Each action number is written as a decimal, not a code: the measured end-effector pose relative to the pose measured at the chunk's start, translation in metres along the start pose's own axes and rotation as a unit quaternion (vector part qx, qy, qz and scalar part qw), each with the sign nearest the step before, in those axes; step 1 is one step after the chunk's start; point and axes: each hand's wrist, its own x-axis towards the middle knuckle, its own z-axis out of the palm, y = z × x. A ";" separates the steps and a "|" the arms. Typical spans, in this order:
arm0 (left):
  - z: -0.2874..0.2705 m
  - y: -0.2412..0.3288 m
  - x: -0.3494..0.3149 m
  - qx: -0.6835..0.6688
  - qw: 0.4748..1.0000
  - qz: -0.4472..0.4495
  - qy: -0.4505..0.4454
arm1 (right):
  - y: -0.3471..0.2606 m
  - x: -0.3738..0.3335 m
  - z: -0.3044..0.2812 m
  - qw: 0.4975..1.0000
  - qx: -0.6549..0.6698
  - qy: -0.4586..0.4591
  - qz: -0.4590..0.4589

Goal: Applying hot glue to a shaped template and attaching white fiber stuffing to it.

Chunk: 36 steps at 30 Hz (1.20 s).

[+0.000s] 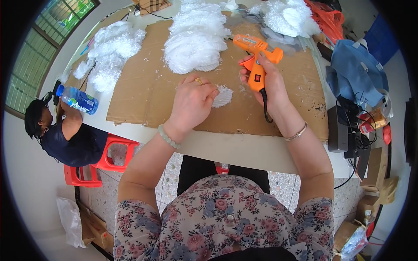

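Note:
My right hand (265,82) grips an orange glue gun (254,54) by its handle, nozzle pointing left, its black cord trailing down past my wrist. My left hand (191,102) pinches a small white feathery piece (223,96) flat against the brown cardboard sheet (143,93) that covers the table. The glue gun hangs a little above and to the right of that piece. A ring sits on my left hand and a bead bracelet on that wrist.
Heaps of white feathery material (193,39) lie at the back of the cardboard, more at the left (109,52) and far right (287,17). A water bottle (77,99) stands at the table's left edge by a seated person (65,135) on a red stool (109,158). Blue cloth (357,76) and black devices (348,130) lie right.

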 end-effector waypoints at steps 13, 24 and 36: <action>-0.017 0.014 -0.008 0.054 0.995 0.006 -0.088 | -0.010 -0.009 -0.026 0.983 0.144 -0.029 0.106; -0.010 0.015 -0.006 0.063 0.992 0.064 -0.087 | -0.004 -0.023 -0.046 0.995 -0.089 -0.003 0.040; 0.007 0.015 -0.010 0.045 0.998 0.024 -0.022 | 0.010 -0.023 -0.039 0.931 -0.339 -0.135 -0.018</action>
